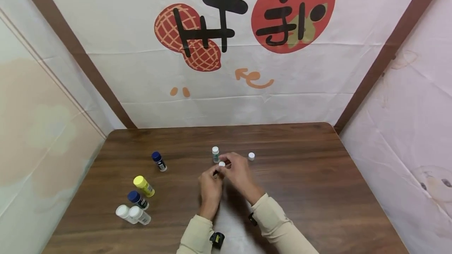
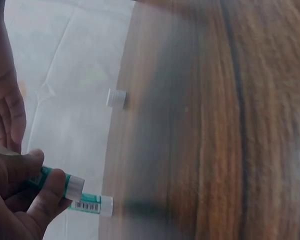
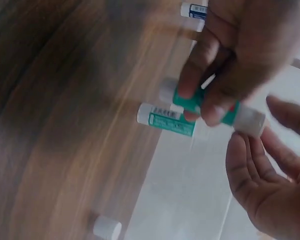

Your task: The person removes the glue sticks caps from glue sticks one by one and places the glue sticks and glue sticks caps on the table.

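My left hand (image 1: 210,187) pinches a green glue stick (image 3: 190,101) with white ends between thumb and fingers, tilted above the table. My right hand (image 1: 240,171) is at its white top end (image 1: 221,164); in the right wrist view the fingers (image 3: 240,160) lie right at that end, and the thumb stands a little apart from it. Just beyond the hands a second green glue stick (image 1: 215,155) stands upright with a white top. To the right of it, a loose white cap (image 1: 251,156) rests on the table.
On the left of the brown wooden table (image 1: 318,191) stand two blue-capped sticks (image 1: 159,161) (image 1: 138,200), a yellow glue stick (image 1: 144,186) and two white bottles (image 1: 126,214) (image 1: 140,215). Printed cloth walls (image 1: 226,113) enclose the back and sides.
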Available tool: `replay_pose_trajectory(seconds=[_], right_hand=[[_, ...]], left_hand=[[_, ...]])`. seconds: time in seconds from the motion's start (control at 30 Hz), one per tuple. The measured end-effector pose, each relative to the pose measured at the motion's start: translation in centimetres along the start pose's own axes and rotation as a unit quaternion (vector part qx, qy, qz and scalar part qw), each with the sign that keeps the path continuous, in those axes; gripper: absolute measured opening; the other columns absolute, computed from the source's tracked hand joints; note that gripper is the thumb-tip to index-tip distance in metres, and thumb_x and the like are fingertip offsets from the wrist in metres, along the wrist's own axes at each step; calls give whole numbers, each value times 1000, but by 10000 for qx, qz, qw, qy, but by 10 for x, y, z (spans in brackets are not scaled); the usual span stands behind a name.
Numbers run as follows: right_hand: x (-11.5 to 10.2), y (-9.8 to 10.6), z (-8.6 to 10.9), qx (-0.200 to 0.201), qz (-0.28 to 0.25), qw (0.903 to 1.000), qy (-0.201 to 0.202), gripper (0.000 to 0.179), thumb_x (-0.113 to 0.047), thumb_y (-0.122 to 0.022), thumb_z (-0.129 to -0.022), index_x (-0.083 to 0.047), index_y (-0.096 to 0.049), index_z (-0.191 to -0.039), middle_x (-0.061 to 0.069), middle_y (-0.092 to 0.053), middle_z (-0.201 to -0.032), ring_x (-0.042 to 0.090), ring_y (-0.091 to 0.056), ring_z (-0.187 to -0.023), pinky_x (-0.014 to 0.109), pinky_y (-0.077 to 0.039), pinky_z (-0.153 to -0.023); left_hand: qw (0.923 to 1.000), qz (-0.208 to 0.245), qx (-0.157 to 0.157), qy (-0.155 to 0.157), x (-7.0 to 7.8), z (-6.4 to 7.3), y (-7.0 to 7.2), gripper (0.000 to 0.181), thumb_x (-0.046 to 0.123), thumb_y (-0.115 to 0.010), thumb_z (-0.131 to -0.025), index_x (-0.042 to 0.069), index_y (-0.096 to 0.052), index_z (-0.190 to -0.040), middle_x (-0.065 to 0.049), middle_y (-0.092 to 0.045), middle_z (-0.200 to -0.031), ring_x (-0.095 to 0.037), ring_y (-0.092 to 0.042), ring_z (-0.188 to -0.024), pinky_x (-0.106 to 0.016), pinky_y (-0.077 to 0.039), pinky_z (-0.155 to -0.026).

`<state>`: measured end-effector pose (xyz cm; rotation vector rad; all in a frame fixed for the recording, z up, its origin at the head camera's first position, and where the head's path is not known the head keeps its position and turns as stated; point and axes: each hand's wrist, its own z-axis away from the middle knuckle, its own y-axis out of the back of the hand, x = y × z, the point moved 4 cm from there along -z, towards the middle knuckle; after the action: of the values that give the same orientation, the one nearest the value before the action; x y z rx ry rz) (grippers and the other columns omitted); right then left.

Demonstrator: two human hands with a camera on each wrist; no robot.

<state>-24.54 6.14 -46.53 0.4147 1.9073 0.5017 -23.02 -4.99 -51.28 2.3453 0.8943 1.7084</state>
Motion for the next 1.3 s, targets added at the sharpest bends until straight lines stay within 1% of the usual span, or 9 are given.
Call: replay_pose_trajectory(seconds=[0.17, 0.33, 0.43, 0.57, 0.67, 0.87, 1.03, 1.13, 1.3], right_hand=[[-1, -14, 0, 372, -68, 9992, -89, 23, -3, -78, -79, 2, -70, -100, 10, -67, -91, 20, -67, -81, 23, -54, -68], [2, -17, 4, 773, -218, 9962, -335, 24, -5, -80, -77, 1, -71, -98, 11, -68, -91, 21, -67, -78, 25, -55, -66], [5, -15, 6, 1099, -239, 9925, -478, 23, -8, -82, -75, -1, -72, -95, 9, -69, -90, 18, -66, -75, 24, -54, -65], [8, -11, 9, 1446, -351, 9877, -490, 21, -8, -84, -71, -4, -75, -90, 6, -70, -86, 15, -64, -72, 23, -53, -64], [9, -8, 9, 1497, -523, 9866, -373, 21, -5, -85, -70, -3, -76, -88, 6, -70, -84, 16, -65, -72, 25, -54, -64], [10, -2, 9, 1261, -819, 9883, -262, 22, -2, -82, -72, -1, -75, -92, 6, -70, -86, 18, -66, -75, 25, -54, -67], [12, 9, 5, 1229, -1092, 9863, -92, 25, -2, -80, -74, 0, -74, -98, 8, -70, -88, 19, -66, -75, 27, -54, -68], [18, 21, 2, 1418, -1090, 9839, -21, 28, -2, -81, -74, 1, -73, -100, 11, -69, -88, 23, -66, -74, 28, -55, -67], [40, 40, 4, 1889, -747, 9786, -333, 29, 1, -82, -72, 3, -73, -99, 13, -71, -88, 26, -68, -74, 27, -55, -66]], left_hand=[[9992, -65, 320, 210, -3, -3, 6, 24, -9, -69, -72, 10, -78, -84, -6, -73, -77, -19, -66, -69, -42, -53, -60], [9985, -32, 383, 395, -4, -2, 5, 30, -12, -63, -70, 9, -79, -84, -6, -72, -74, -19, -65, -64, -40, -53, -56], [9981, 183, 401, 422, -2, -1, 2, 31, -15, -61, -69, 8, -78, -82, -6, -72, -74, -16, -63, -61, -35, -52, -53], [9978, 422, 433, 286, 1, -1, 0, 31, -14, -64, -67, 7, -79, -84, -7, -72, -76, -12, -58, -59, -31, -51, -53], [9978, 505, 388, 167, 3, -1, 1, 29, -12, -68, -68, 6, -79, -87, -8, -73, -81, -13, -60, -62, -32, -51, -55], [9986, 520, 2, 99, 0, -5, 0, 23, -7, -75, -70, 2, -77, -92, -12, -73, -89, -23, -69, -81, -40, -56, -65], [9957, 753, -345, 425, -6, -8, -1, 21, -3, -80, -73, -1, -75, -93, -15, -73, -90, -26, -70, -86, -38, -57, -69], [9929, 914, -366, 672, -9, -12, 1, 21, -4, -80, -73, -3, -74, -94, -17, -72, -91, -27, -70, -86, -37, -57, -72], [9911, 920, -351, 892, -12, -19, 4, 21, -6, -78, -75, -5, -72, -95, -19, -71, -93, -29, -69, -88, -38, -56, -76]])
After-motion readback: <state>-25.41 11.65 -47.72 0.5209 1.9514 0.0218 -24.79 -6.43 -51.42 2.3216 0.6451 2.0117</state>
